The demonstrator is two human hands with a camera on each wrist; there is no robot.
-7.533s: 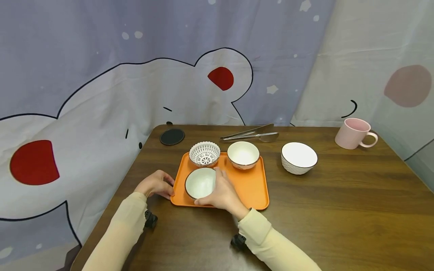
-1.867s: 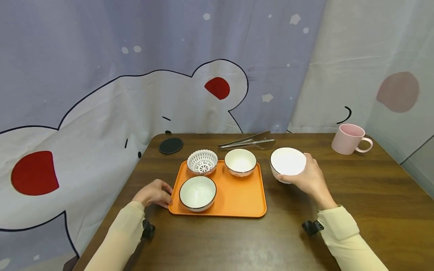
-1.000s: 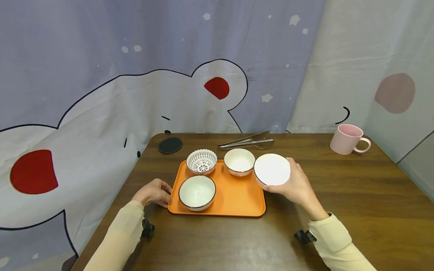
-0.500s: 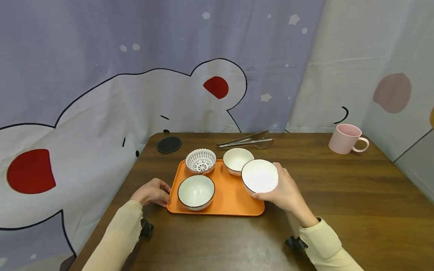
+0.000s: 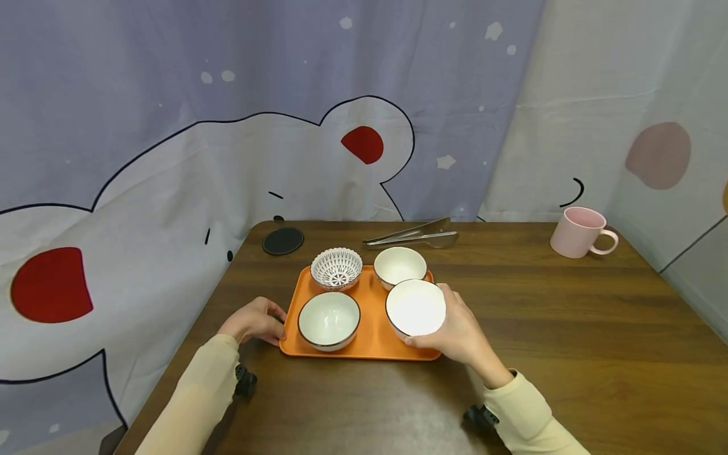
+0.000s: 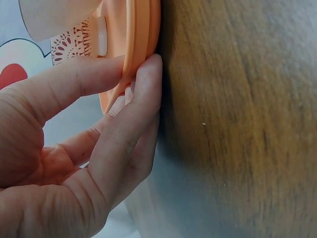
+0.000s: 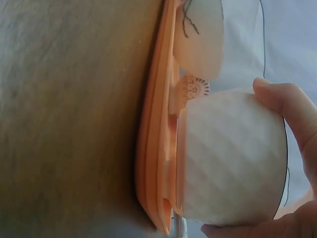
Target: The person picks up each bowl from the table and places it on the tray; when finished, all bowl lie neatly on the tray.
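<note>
My left hand [image 5: 256, 321] pinches the left rim of an orange tray [image 5: 372, 351], thumb over the rim and fingers against its outer side. With my right hand [image 5: 455, 328] I grip a white bowl [image 5: 415, 308] by its sides, over the tray's front right part. Its outside has a diamond relief [image 7: 233, 158], and its base is close over the tray in the right wrist view. On the tray stand a pale green-white bowl [image 5: 328, 321] at front left, a patterned bowl with a scalloped rim [image 5: 337, 270] at back left, and a cream bowl [image 5: 400, 266] at back right.
Metal tongs [image 5: 412, 235] lie behind the tray on the wooden table [image 5: 569, 354]. A black round coaster [image 5: 282, 241] is at the back left, and a pink mug [image 5: 579, 232] stands at the far right. A printed curtain [image 5: 227, 158] hangs behind.
My right hand let go of the green-white bowl, took the white bowl from the table right of the tray, and carried it left over the tray. My left hand stays on the rim.
</note>
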